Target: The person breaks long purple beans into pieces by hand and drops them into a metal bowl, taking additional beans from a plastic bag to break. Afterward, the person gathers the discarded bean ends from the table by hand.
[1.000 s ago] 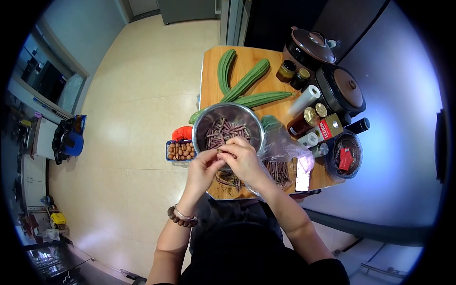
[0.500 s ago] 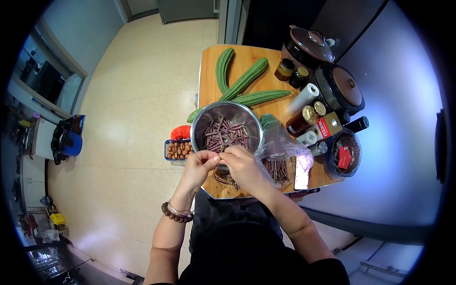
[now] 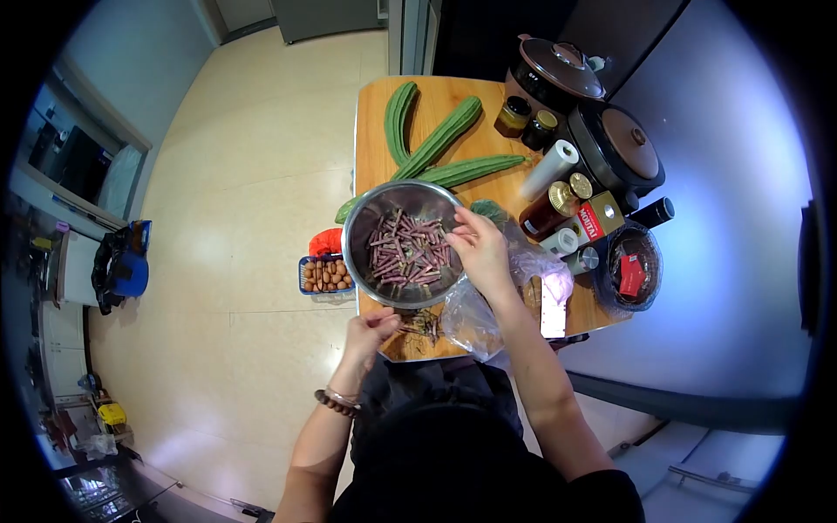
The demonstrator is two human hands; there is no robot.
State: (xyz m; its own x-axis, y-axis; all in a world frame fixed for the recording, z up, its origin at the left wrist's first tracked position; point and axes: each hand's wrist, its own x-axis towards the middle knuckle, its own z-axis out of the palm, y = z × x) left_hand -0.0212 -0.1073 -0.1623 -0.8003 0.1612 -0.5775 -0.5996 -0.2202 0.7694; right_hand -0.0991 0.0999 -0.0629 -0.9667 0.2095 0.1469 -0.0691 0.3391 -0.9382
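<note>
Steel bowl (image 3: 357, 227) beside it, our right hand (image 3: 482, 253) has its grip half open, seemingly empty; our left hand (image 3: 364, 337) pinches, contents unclear. Bumping the bowl near the tabletop's (image 3: 438, 103) left edge could spill its bean pieces (image 3: 406, 254).

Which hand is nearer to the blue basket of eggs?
Left. The left hand is nearby, below and right of the basket; the right hand is farther off, at the metal bowl's right rim.

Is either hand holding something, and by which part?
I can't tell: anything pinched in the left hand or right hand is too small to see.
</note>
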